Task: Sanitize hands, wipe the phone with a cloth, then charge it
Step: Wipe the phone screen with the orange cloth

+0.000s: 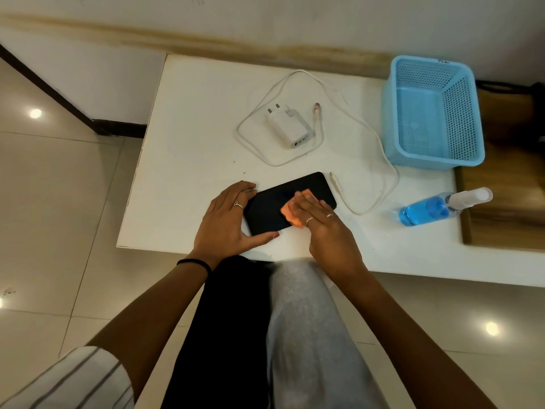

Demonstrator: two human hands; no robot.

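A black phone (274, 202) lies flat on the white table (191, 160), near its front edge. My left hand (227, 222) grips the phone's left end between thumb and fingers. My right hand (321, 225) presses an orange cloth (290, 215) flat onto the screen with straight fingers. A white charger plug (287, 126) sits further back, its white cable (380, 160) looping round it. One cable tip (331, 175) lies just beyond the phone's far right corner. A sanitizer bottle (433, 208) with blue liquid lies on its side at the right.
A light-blue perforated basket (433, 113) stands at the table's back right. A wooden surface (507, 202) adjoins the table on the right. Tiled floor lies to the left, a wall behind. My knees are under the table's front edge.
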